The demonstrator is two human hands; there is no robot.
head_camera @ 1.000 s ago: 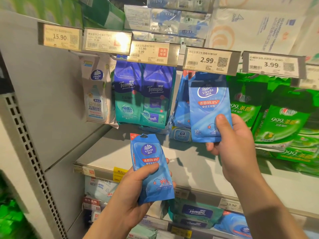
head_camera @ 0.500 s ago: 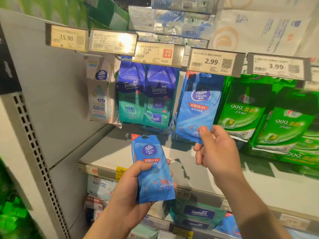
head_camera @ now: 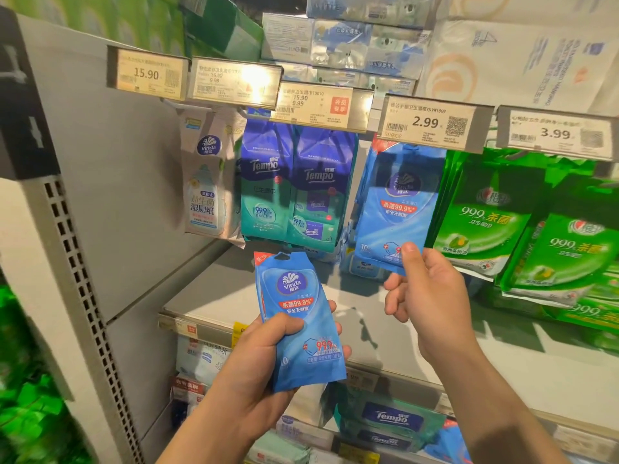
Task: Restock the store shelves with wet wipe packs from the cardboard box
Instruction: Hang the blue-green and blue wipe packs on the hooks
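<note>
My left hand grips a blue Vinda wet wipe pack upright in front of the grey shelf, thumb across its front. My right hand pinches the lower right corner of another blue Vinda pack, which hangs under the 2.99 price tag in front of more blue packs. The hook under that tag is hidden, and no cardboard box is in view.
Green 999 wipe packs hang right of the blue ones, purple-teal Tempo packs and a white Vinda pack to the left. Tempo packs fill the shelf below. A perforated grey upright stands at left.
My right hand carried its blue pack up and back until it hangs under the 2.99 tag among the other blue packs. The left hand has kept its pack in place.
</note>
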